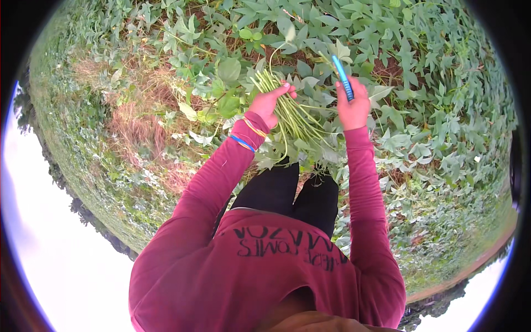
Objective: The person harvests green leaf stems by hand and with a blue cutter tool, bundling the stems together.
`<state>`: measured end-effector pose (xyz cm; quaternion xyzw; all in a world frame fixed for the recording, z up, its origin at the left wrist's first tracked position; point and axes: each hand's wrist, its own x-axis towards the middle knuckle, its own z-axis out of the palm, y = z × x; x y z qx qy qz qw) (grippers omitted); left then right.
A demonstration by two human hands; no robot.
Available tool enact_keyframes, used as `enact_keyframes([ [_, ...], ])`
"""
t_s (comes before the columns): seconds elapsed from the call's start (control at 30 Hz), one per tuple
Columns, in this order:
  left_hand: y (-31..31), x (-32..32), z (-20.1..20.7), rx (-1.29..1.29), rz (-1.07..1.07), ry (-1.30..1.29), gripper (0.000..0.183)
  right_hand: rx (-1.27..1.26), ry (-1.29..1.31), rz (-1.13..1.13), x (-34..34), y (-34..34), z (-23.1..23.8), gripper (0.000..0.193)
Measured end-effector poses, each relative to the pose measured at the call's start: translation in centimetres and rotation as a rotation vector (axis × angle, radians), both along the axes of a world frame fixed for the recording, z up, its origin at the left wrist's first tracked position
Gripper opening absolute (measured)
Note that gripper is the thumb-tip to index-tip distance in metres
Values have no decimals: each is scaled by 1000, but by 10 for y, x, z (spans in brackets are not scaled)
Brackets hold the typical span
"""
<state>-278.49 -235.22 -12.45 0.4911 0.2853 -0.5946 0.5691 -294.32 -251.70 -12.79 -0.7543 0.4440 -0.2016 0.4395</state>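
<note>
My left hand point(269, 103) is closed around a thick bunch of long green leafy stems point(298, 120). The cut-looking ends stick up past my thumb, and the leafy ends hang down toward my legs. Level with it on the right, my right hand point(354, 104) grips a slim blue knife point(344, 80) with a ribbed handle, its tip pointing up and away from me. A thin stem with a pale leaf point(342, 51) lies beside the tip; whether my right fingers also hold it I cannot tell. The two hands are apart.
Low leafy vines point(426, 66) cover the ground all around. A patch of dry brown grass point(141, 119) lies to the left. My legs in black trousers point(271, 188) stand among the plants just below the bunch. Trees line the field's far edge.
</note>
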Motion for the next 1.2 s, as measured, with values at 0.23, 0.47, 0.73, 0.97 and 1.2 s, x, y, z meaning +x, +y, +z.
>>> enact_keyframes([
  [0.23, -12, -7, 22, -41, -9, -107, 28, 375, -93, 85, 17, 63, 24, 13],
  [0.47, 11, 27, 28, -243, 45, -177, 42, 1096, -252, -70, 45, 63, 4, 21],
  [0.73, 80, 44, 14, -206, 133, -57, 36, -89, -173, 173, 222, -84, -64, 27],
  [0.97, 112, 24, -2, -247, 54, -84, 26, -542, 531, 635, 366, -126, -124, 26],
  [1.2, 118, 35, -20, -54, 192, -38, 28, -256, -303, 625, 199, 4, -47, 24],
])
